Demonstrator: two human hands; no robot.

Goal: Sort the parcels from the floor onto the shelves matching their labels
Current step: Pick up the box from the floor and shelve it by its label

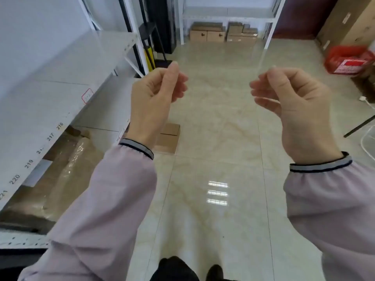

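Note:
My left hand (156,98) and my right hand (292,104) are raised in front of me at mid-height, both with fingers loosely curled and nothing in them. A small cardboard parcel (168,139) lies on the floor just beyond my left wrist, partly hidden by it. The white shelf unit (40,110) runs along my left, its edge marked with numbers such as 216 to 221. More cardboard boxes (223,34) are stacked on the floor under a far shelf unit (227,14).
A red plastic crate (349,59) sits at the right wall beside large brown cartons (353,21). Wrapped brown packages (67,165) fill the bottom of the left shelf. A dark stand leg (359,126) and white cable are at the right edge. Glossy tile floor (217,169) stretches ahead.

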